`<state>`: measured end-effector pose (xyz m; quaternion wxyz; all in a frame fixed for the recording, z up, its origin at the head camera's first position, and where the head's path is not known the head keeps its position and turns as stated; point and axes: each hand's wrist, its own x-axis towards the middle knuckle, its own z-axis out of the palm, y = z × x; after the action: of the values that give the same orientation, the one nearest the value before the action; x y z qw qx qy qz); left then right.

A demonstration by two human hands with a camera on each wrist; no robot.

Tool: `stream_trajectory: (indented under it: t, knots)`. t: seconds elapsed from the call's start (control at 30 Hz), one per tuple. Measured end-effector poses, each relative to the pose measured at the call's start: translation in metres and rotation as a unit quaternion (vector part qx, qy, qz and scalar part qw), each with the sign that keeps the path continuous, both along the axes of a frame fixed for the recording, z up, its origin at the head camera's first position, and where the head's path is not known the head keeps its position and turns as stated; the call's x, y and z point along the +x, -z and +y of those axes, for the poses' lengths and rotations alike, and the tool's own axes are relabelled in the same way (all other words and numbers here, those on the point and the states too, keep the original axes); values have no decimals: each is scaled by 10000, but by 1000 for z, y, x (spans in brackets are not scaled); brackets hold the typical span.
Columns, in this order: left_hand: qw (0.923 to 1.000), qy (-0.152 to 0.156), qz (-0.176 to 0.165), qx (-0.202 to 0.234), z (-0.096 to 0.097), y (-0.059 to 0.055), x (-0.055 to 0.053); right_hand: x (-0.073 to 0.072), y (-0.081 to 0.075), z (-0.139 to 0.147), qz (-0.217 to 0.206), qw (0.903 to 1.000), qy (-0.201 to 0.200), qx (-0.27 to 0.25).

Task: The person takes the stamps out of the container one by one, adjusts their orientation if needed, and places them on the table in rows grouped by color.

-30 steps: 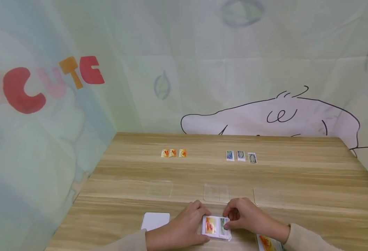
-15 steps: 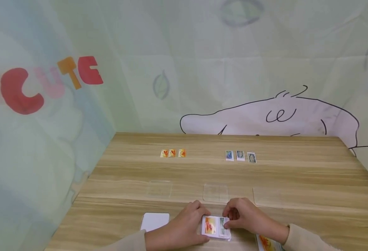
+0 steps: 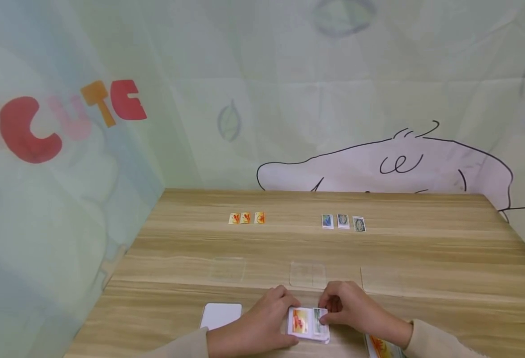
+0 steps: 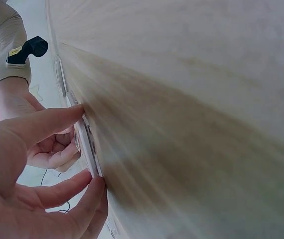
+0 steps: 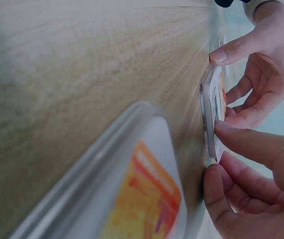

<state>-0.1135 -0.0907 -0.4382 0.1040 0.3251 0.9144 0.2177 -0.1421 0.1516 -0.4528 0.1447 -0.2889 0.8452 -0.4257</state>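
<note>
A stack of white cards (image 3: 308,336) lies near the table's front edge, its top one carrying an orange picture on the left half. My left hand (image 3: 264,318) grips this stack, fingers at the far edge and thumb at the near edge. On the right half is a small green picture card (image 3: 319,325); my right hand (image 3: 349,308) pinches it, thumb on its face and curled fingers at the far edge. The right wrist view shows the stack (image 5: 212,109) edge-on between both hands. In the left wrist view, the left thumb and fingers span the stack (image 4: 88,144).
Left of the hands sits a white card pile (image 3: 221,314). Partly under the right forearm lies another pile with an orange picture (image 3: 380,346). Clear plates (image 3: 307,274) line the table's middle. Farther back are three orange cards (image 3: 246,218) and three blue-green ones (image 3: 343,222).
The small green card has shifted slightly toward the far edge and sits straighter under the right thumb. The left hand and the stack have stayed in place.
</note>
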Motion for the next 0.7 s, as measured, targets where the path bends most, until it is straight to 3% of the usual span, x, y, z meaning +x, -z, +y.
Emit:
stream_trajectory:
  t: [0.7]
  knots:
    - [9999, -51, 102, 4, 0, 2, 1, 0, -3, -1, 13, 9999, 101, -18]
